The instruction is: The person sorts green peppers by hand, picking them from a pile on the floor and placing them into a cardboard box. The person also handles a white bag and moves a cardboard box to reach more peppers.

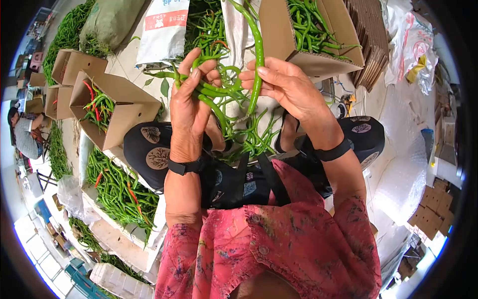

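Note:
Several curved green chili peppers (213, 91) rest in my left hand (188, 107), its fingers curled around them. My right hand (294, 92) pinches one long green chili pepper (258, 45) between thumb and fingers, holding it almost upright beside the others. Below both hands, a heap of green chili peppers (258, 135) lies on the floor between my feet. Just beyond my hands, a white sack (162, 44) stands by more green chili peppers (211, 30).
An open cardboard box (276, 30) of green chilies stands at upper right, beside stacked flat cardboard (368, 45). At left are a box (132, 109) with red and green chilies and a low white crate (154, 244) full of chilies. Another person (26, 134) sits far left.

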Demonstrator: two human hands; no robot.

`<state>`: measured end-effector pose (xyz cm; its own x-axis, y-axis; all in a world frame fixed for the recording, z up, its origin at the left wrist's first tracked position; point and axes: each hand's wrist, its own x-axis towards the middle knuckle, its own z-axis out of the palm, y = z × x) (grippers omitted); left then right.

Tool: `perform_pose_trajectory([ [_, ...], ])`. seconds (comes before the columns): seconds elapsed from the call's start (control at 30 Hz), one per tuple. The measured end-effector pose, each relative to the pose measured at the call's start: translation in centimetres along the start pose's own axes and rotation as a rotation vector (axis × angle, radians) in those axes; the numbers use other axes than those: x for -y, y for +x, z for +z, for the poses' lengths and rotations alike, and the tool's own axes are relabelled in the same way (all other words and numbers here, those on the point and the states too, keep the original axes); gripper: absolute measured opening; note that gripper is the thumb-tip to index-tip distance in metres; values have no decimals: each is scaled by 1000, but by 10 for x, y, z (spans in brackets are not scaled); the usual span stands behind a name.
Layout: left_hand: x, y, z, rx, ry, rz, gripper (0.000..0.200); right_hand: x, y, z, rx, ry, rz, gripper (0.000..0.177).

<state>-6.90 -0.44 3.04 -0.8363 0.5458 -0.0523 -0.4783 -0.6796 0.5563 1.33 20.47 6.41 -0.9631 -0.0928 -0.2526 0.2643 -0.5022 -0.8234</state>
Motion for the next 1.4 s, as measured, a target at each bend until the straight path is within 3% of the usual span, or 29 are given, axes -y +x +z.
perform_pose_trajectory([
  [0.17,-12,2,2,-46,-1,135,51,-1,-16,0,42,-132,41,42],
  [0.23,-20,2,-2,-50,-80,220,48,-20,-23,-22,285,-461,-18,42],
  [0.3,-28,0,-2,-8,-115,254,48,-54,-33,-48,458,-906,109,35],
  [0.33,-32,-1,-1,39,-154,273,48,-91,-44,-63,494,-1151,-155,23],
  [0.4,-35,-2,-1,98,-161,265,49,-71,-59,-20,333,-1652,-146,17],
  [0.43,-33,-2,4,95,-141,241,50,-57,-54,-3,334,-1650,-149,17],
  [0.5,-29,-2,3,129,-143,189,50,-33,-43,29,39,-1117,-467,13],
  [0.53,-26,-2,4,137,-142,186,50,-23,-36,44,32,-1118,-472,13],
  [0.6,-20,-2,9,139,-167,112,50,-8,-18,66,-168,-1157,-886,16],
  [0.7,-11,-4,21,125,-115,116,59,-26,10,72,-213,-1066,-769,26],
  [0.9,-13,-10,23,99,-47,72,65,-23,14,73,-197,-928,-557,24],
  [0.97,-13,-8,19,96,3,-27,65,-15,10,66,-164,-911,-504,22],
  [1.03,-16,-7,15,51,11,-76,65,7,-1,64,-387,-731,-381,15],
  [1.13,-21,-6,11,68,-197,-5,59,9,-21,20,-457,-961,-390,14],
  [1.2,-22,-7,9,96,-231,5,56,-6,-36,-3,-239,-1396,-318,22],
  [1.23,-21,-7,11,89,-227,4,56,-12,-44,5,-289,-1373,-284,21],
  [1.27,-19,-7,13,80,-223,-1,55,-9,-45,19,-291,-1374,-273,21],
  [1.33,-12,-7,18,55,-206,-9,54,-5,-44,48,-185,-1389,-651,26],
  [1.4,-6,-4,20,49,-168,-45,54,-24,-26,62,-186,-1270,-557,29],
])
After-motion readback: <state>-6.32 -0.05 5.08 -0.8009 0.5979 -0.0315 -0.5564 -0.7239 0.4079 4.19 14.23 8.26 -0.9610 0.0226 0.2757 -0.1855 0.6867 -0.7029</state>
